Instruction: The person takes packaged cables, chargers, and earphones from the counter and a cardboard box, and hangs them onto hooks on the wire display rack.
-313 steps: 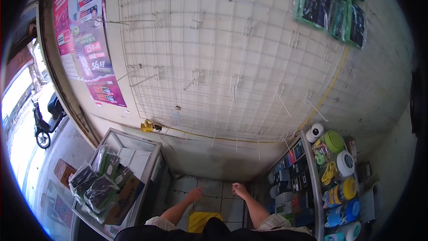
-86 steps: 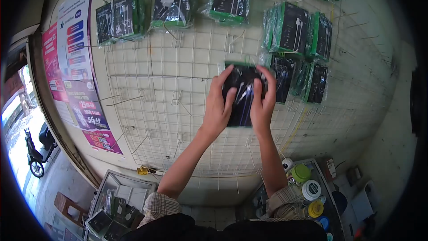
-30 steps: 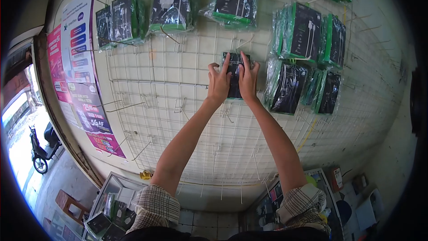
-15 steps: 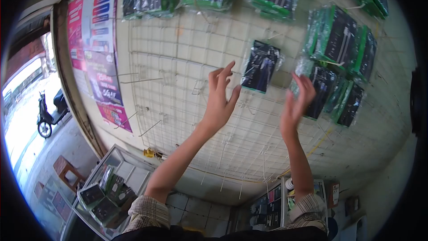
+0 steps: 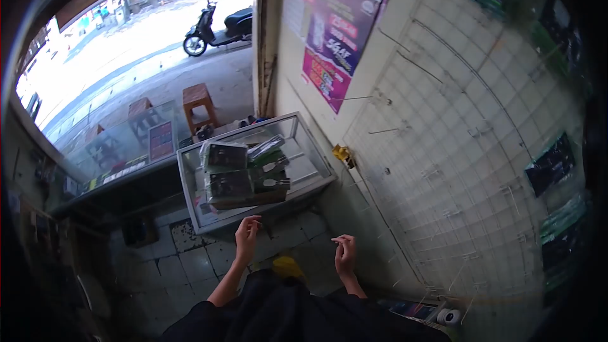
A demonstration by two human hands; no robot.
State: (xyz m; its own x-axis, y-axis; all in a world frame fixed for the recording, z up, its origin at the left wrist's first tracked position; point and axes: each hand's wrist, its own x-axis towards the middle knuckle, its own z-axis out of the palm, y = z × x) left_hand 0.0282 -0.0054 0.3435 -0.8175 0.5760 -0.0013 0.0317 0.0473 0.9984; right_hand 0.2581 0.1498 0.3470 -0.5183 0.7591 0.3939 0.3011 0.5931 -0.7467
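Observation:
My left hand (image 5: 246, 240) is raised in front of my body, just short of the glass display case (image 5: 310, 174). Its fingers are loosely bent and apart, and I see nothing in them. To the right, my right hand (image 5: 345, 254) hangs over the floor near the wall, fingers half stretched, also holding nothing. On top of the case lies a pile of black-and-green packets (image 5: 228, 183) in clear plastic, with pictures of cables on some. A single dark packet (image 5: 550, 163) hangs on the wire grid (image 5: 437, 171) at the right.
Bare hooks (image 5: 383, 131) stick out of the grid. Posters (image 5: 342, 31) cover the wall by the doorway. A long glass counter (image 5: 120, 152) runs left, with brown stools (image 5: 197, 102) beyond it. Outside stands a scooter (image 5: 218, 28). A yellow object (image 5: 288, 267) is near my body.
My view has swung left and down from the grid to the display case. Both hands have come down from near the hanging packets to in front of my body.

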